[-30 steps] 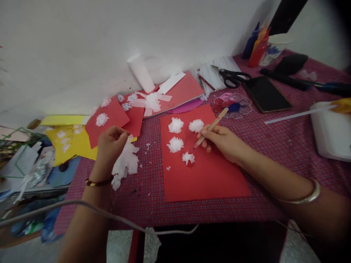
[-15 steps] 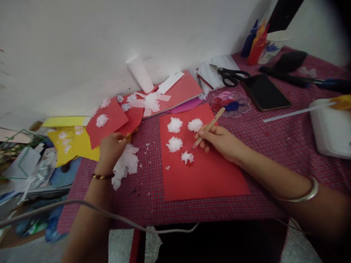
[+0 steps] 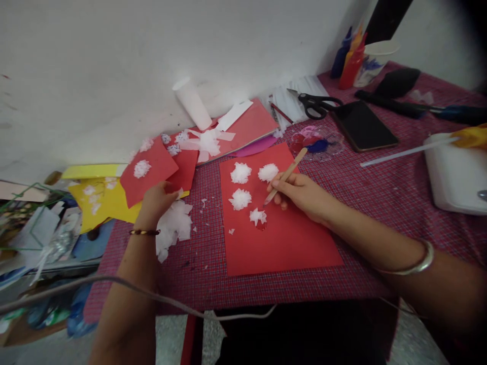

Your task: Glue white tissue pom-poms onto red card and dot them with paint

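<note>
Since a second ago, my left hand (image 3: 158,198) has dropped from a raised curl onto the white tissue scraps (image 3: 173,228), fingers loosely bent over them at the table's left edge. My right hand (image 3: 300,192) stays pinched on the wooden stick (image 3: 285,175), tip touching the red sheet (image 3: 274,238) beside four tissue tufts (image 3: 240,198). Bare red paper lies open nearer me; scissors (image 3: 315,105) sit well apart, far right.

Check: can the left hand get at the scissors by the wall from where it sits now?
Probably not easily. The left hand sits at the tissue scraps; the scissors lie far across, beyond the right hand and its stick.
</note>
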The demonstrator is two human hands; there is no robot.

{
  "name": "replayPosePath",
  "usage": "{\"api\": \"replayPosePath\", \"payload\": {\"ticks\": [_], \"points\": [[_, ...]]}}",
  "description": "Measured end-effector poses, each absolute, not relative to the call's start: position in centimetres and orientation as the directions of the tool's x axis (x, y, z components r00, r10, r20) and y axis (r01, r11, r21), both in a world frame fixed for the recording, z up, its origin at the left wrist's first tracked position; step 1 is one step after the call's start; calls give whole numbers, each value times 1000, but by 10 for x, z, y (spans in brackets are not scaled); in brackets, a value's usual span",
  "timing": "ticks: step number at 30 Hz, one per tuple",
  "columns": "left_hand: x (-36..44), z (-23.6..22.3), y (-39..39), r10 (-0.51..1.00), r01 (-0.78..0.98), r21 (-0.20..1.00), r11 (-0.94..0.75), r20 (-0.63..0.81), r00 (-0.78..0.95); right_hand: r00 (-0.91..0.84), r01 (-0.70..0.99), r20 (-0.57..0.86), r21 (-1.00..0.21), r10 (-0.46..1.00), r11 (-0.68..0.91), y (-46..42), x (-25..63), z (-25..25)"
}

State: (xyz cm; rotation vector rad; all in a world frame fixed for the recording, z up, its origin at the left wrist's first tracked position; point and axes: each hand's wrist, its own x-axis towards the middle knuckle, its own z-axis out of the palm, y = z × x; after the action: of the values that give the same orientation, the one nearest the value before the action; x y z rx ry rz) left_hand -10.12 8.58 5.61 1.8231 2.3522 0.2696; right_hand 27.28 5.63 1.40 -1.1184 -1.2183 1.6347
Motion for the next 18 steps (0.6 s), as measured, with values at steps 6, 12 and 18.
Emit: {"api": "replayPosePath", "payload": {"ticks": [6,12,18], "points": [[-113,43,87,952,897,321,304,-137,-274,-317,-78,-193,-970,929,-228,55,271,13],[-111,46,82,934,801,480,357,-166,-317,-311,-81,-201,-968,929,-237,55,271,16],[-77,69,74,963,588,783,201,-50,-264,-293,-108,-184,-969,938,-224,53,271,19]]}}
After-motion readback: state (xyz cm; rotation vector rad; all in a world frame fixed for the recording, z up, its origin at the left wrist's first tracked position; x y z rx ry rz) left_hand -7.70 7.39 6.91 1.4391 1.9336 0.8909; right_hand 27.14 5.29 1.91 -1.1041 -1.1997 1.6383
